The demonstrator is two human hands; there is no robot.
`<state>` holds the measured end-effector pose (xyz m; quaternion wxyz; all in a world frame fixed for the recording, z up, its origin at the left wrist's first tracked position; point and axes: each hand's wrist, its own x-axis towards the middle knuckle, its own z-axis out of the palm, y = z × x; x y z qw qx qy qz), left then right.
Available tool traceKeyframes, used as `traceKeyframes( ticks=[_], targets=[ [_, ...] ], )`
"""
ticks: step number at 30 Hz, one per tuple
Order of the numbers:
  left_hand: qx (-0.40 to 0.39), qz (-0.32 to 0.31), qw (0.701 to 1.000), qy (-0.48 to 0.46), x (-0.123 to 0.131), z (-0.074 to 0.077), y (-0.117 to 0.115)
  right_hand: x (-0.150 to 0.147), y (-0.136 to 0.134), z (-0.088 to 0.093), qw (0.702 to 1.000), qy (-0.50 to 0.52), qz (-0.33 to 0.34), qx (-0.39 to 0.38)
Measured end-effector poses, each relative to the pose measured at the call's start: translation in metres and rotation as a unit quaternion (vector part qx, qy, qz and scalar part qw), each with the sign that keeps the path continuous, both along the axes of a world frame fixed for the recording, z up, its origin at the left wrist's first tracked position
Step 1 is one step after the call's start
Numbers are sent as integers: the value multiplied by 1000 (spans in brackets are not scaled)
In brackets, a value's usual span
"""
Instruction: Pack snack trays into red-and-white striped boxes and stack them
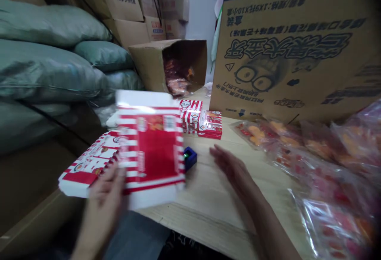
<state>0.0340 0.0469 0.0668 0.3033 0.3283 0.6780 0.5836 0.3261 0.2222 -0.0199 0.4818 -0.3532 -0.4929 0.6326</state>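
My left hand [108, 190] pinches the lower left edge of a flat red-and-white striped carton [157, 145], holding it up over the table's near edge. The carton is slightly blurred, with plain white flaps at top and bottom. Left of it lies a stack of similar flat cartons [92, 158], partly hidden by the hand and the held carton. Above the tabletop, my right hand [230, 168] is open with fingers stretched and holds nothing. A small dark blue object [190, 158] with a green spot sits between the carton and that hand.
Striped boxes [192, 111] and a pile of small red packets [210, 124] stand farther back on the wooden table [205, 196]. Clear bags of candy [321, 168] line the right side. Behind are an open cardboard box [149, 63], a large printed carton [285, 53] and stacked green sacks [44, 67].
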Motion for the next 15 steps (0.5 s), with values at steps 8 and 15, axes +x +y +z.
traceKeyframes(
  ticks=[8, 15],
  targets=[
    [60, -243, 956, 154, 111, -70, 8, 38, -157, -6, 984, 86, 5, -155],
    [146, -350, 823, 422, 128, -51, 23, 66, -202, -37, 993, -41, 21, -113]
  ],
)
